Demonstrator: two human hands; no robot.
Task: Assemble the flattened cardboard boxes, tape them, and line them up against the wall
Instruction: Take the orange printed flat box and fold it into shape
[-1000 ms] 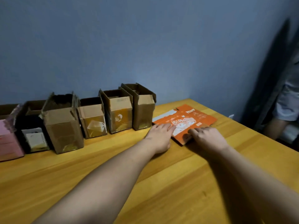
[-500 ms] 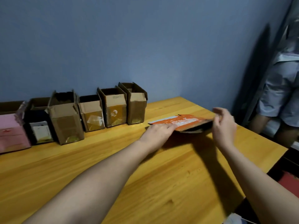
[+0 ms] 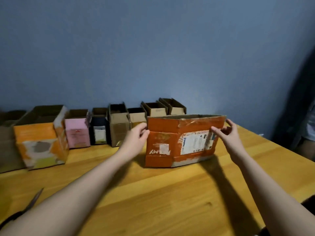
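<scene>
Your left hand (image 3: 137,137) pinches the left edge of the big orange cardboard box with the white labels (image 3: 180,140), and your right hand (image 3: 227,133) curls its fingers on the box's top right corner. The orange box stands up on the yellow wooden table (image 3: 153,193), open at the top, with its writing upside down. It sits in front of the row of boxes, away from the blue wall (image 3: 153,48). Behind it, along the wall, stand small open brown cardboard boxes (image 3: 119,128), a dark box with a white label (image 3: 99,130) and a pink box (image 3: 77,132). Further left is a bigger orange and white box with torn paper (image 3: 40,142). A pair of scissors (image 3: 32,204) lies on the table near your left arm. A person's sleeve (image 3: 309,126) shows at the right edge.
</scene>
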